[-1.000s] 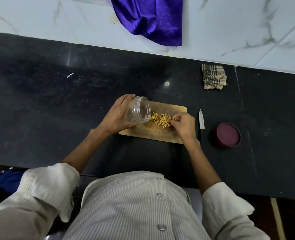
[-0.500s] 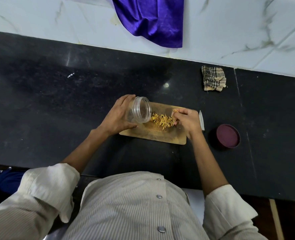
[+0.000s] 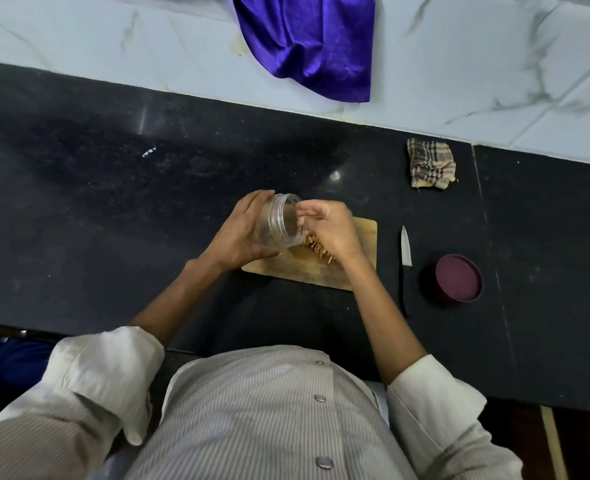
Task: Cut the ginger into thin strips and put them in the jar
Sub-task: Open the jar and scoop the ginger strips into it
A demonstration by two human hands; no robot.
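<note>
Head cam: left hand (image 3: 241, 237) is gripping the clear jar (image 3: 283, 220), tipped sideways over the cutting board's (image 3: 362, 237) left end. Right hand (image 3: 328, 226) is sitting at the jar mouth, fingers bunched; can't tell what they're pinching. It's hiding part of the ginger strips (image 3: 317, 251) mid-board. Knife (image 3: 405, 258) and maroon lid (image 3: 458, 278) are lying off the board's right edge, checked cloth (image 3: 430, 163) near the counter's back edge.

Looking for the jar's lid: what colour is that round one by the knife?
Maroon lid, clearest in the head view.
</note>
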